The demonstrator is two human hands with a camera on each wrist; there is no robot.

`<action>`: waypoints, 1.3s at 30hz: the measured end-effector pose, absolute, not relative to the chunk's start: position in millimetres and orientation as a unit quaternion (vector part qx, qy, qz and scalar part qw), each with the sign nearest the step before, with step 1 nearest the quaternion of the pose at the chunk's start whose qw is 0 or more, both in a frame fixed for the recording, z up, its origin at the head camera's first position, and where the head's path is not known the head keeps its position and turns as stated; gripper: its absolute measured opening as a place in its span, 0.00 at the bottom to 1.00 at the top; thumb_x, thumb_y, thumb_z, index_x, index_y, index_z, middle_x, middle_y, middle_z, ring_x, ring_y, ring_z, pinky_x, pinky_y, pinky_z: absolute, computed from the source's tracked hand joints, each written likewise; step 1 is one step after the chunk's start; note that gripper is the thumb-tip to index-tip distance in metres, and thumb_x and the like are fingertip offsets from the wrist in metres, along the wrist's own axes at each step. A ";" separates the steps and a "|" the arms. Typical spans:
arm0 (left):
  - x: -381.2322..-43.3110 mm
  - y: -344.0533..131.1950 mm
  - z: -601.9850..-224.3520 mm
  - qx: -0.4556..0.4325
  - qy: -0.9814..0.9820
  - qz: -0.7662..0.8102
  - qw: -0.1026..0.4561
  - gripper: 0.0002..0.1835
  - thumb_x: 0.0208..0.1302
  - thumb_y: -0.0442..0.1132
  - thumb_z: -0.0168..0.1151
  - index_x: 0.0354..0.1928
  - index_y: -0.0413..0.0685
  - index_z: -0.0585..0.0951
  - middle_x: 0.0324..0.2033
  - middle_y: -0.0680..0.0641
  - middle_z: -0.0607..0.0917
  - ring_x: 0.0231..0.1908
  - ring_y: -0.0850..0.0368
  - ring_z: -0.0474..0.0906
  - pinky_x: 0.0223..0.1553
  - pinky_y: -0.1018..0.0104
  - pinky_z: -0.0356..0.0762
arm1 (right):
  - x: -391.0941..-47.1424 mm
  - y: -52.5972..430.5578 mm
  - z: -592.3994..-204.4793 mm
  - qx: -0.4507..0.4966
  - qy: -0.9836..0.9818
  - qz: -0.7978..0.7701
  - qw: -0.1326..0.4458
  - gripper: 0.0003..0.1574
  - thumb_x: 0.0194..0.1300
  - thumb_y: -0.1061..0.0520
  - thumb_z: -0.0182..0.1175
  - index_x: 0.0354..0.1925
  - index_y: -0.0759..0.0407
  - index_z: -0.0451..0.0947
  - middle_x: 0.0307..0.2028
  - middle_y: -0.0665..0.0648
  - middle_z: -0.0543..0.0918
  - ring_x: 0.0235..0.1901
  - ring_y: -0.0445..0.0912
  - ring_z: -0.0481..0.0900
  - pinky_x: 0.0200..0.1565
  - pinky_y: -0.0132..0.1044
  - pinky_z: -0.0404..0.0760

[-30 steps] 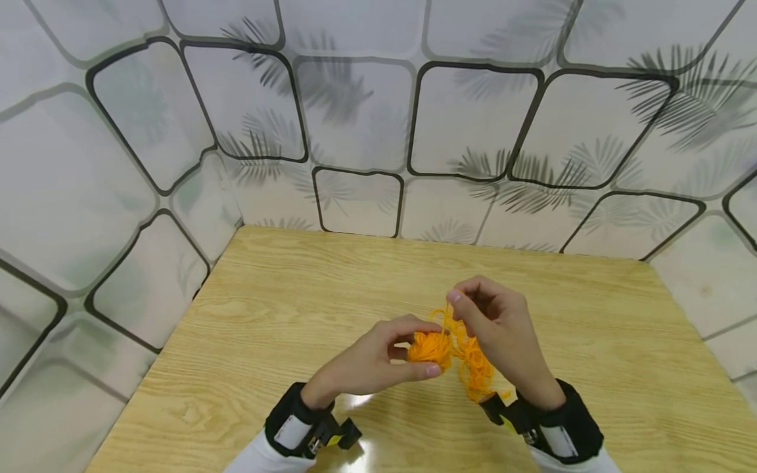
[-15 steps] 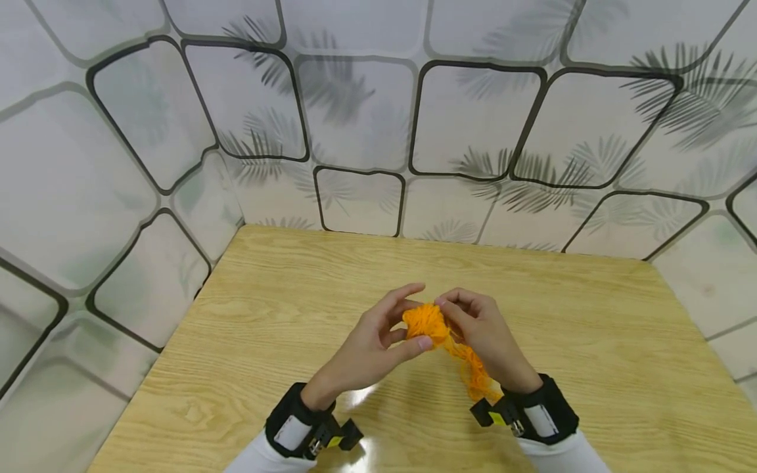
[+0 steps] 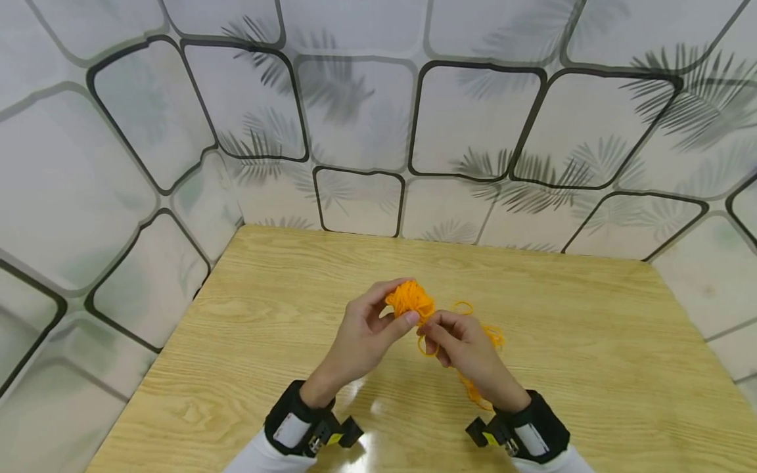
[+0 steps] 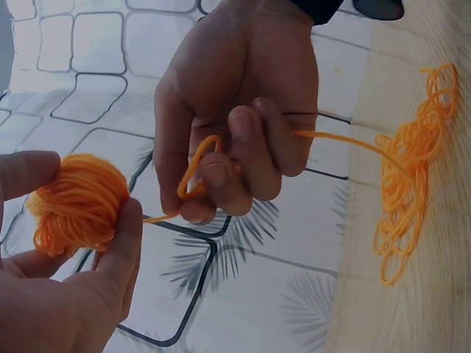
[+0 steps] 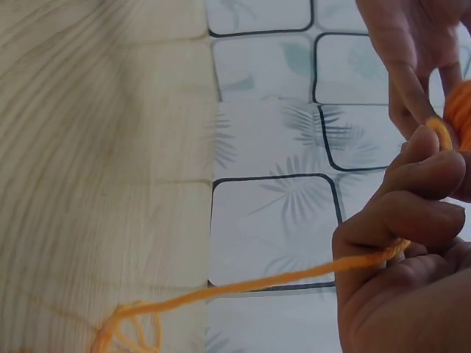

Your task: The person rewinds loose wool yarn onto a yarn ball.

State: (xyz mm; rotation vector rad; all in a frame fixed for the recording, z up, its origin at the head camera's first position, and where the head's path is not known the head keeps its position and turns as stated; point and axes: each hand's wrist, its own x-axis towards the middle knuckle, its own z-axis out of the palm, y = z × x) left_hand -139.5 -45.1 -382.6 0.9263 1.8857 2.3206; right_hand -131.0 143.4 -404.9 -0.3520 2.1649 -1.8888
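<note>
Between the table's edges (image 3: 175, 339), fingers (image 4: 120, 246) hold yarn (image 4: 82, 200).

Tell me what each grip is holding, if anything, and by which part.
Left grip: the orange yarn ball, by its sides. Right grip: the strand leaving it, pinched close to the ball.

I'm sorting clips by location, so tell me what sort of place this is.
Probably an indoor work corner, perhaps set up for recording: a wood-grain table stands against walls printed with stone outlines and fern-like leaves, and black wristbands carry small devices.
</note>
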 end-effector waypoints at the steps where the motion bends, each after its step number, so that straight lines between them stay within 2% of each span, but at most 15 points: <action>1: -140.0 -45.3 -382.3 0.289 0.605 0.742 0.001 0.23 0.62 0.34 0.56 0.60 0.42 0.69 0.53 0.41 0.71 0.51 0.47 0.70 0.51 0.54 0.71 | -129.1 142.4 -406.2 -0.129 0.746 -0.642 0.119 0.24 0.67 0.43 0.50 0.37 0.65 0.72 0.25 0.62 0.71 0.17 0.45 0.62 0.18 0.34 0.63; 6: -142.1 -46.3 -381.8 0.262 0.613 0.746 -0.013 0.23 0.63 0.36 0.56 0.60 0.42 0.68 0.51 0.40 0.73 0.49 0.47 0.72 0.49 0.55 0.73 | -119.1 139.3 -410.4 -0.177 0.770 -0.605 0.096 0.21 0.68 0.45 0.49 0.37 0.62 0.74 0.24 0.60 0.73 0.14 0.44 0.62 0.15 0.36 0.65; 10: -144.4 -46.4 -382.2 0.243 0.625 0.740 -0.038 0.23 0.63 0.37 0.57 0.60 0.45 0.68 0.50 0.41 0.73 0.48 0.48 0.72 0.47 0.55 0.74 | -110.8 138.1 -409.6 -0.199 0.787 -0.578 0.078 0.18 0.69 0.46 0.48 0.36 0.58 0.74 0.24 0.57 0.75 0.13 0.42 0.63 0.14 0.37 0.67; 16: -149.5 -44.7 -387.0 0.216 0.677 0.698 -0.086 0.25 0.62 0.37 0.57 0.62 0.49 0.67 0.50 0.43 0.69 0.48 0.49 0.70 0.43 0.59 0.76 | -96.4 138.8 -400.9 -0.193 0.799 -0.568 0.049 0.12 0.69 0.48 0.48 0.37 0.52 0.74 0.24 0.55 0.75 0.14 0.42 0.65 0.16 0.36 0.68; 21: -150.9 -44.7 -394.8 0.214 0.725 0.648 -0.096 0.25 0.63 0.38 0.57 0.63 0.55 0.69 0.49 0.45 0.66 0.48 0.50 0.69 0.40 0.62 0.77 | -89.1 141.9 -391.4 -0.204 0.796 -0.570 -0.002 0.08 0.70 0.55 0.48 0.37 0.50 0.75 0.24 0.53 0.74 0.14 0.41 0.64 0.15 0.36 0.68; 26: -149.6 -45.9 -399.6 0.246 0.752 0.605 -0.087 0.23 0.63 0.42 0.56 0.61 0.63 0.71 0.50 0.48 0.66 0.47 0.55 0.70 0.41 0.64 0.77 | -87.7 146.0 -378.6 -0.246 0.783 -0.569 -0.055 0.10 0.69 0.63 0.47 0.38 0.52 0.75 0.24 0.51 0.74 0.15 0.40 0.64 0.15 0.34 0.68; 32: -146.2 -47.6 -400.4 0.289 0.778 0.555 -0.055 0.23 0.65 0.42 0.55 0.61 0.65 0.70 0.51 0.51 0.66 0.47 0.59 0.70 0.46 0.64 0.73 | -88.9 151.2 -357.0 -0.252 0.778 -0.571 -0.078 0.10 0.68 0.65 0.46 0.38 0.55 0.74 0.25 0.51 0.73 0.16 0.43 0.65 0.17 0.35 0.68; 39: -141.7 -48.9 -398.5 0.338 0.775 0.533 0.008 0.22 0.66 0.40 0.53 0.62 0.61 0.70 0.53 0.53 0.65 0.49 0.59 0.67 0.49 0.63 0.70 | -96.6 152.9 -339.3 -0.237 0.772 -0.578 -0.117 0.09 0.68 0.65 0.46 0.37 0.57 0.74 0.24 0.52 0.73 0.16 0.42 0.65 0.16 0.35 0.66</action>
